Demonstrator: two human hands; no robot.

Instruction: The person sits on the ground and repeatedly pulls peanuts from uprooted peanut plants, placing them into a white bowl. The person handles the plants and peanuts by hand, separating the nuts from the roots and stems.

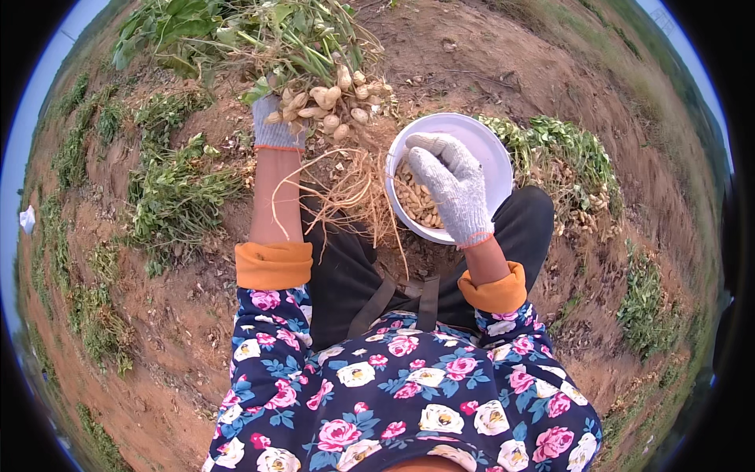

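In a grey knit glove, my left hand (274,127) grips an uprooted peanut plant (304,47) low on its stems. A cluster of pale peanut pods (327,100) hangs beside the glove, partly covering my fingers. The plant's long bare roots (354,189) trail down toward my lap. My right hand (454,183), gloved too, is over a white plastic bucket (498,171) with its fingers curled. Whether anything is inside those fingers is hidden. Loose peanut pods (416,197) lie in the bucket, on the side nearer my left.
The bucket stands between my bent legs (531,218) on reddish soil (448,59). Pulled peanut plants (560,159) lie right of it, pods attached. More plants (177,200) lie in heaps to the left. A white object (27,219) is at the far left.
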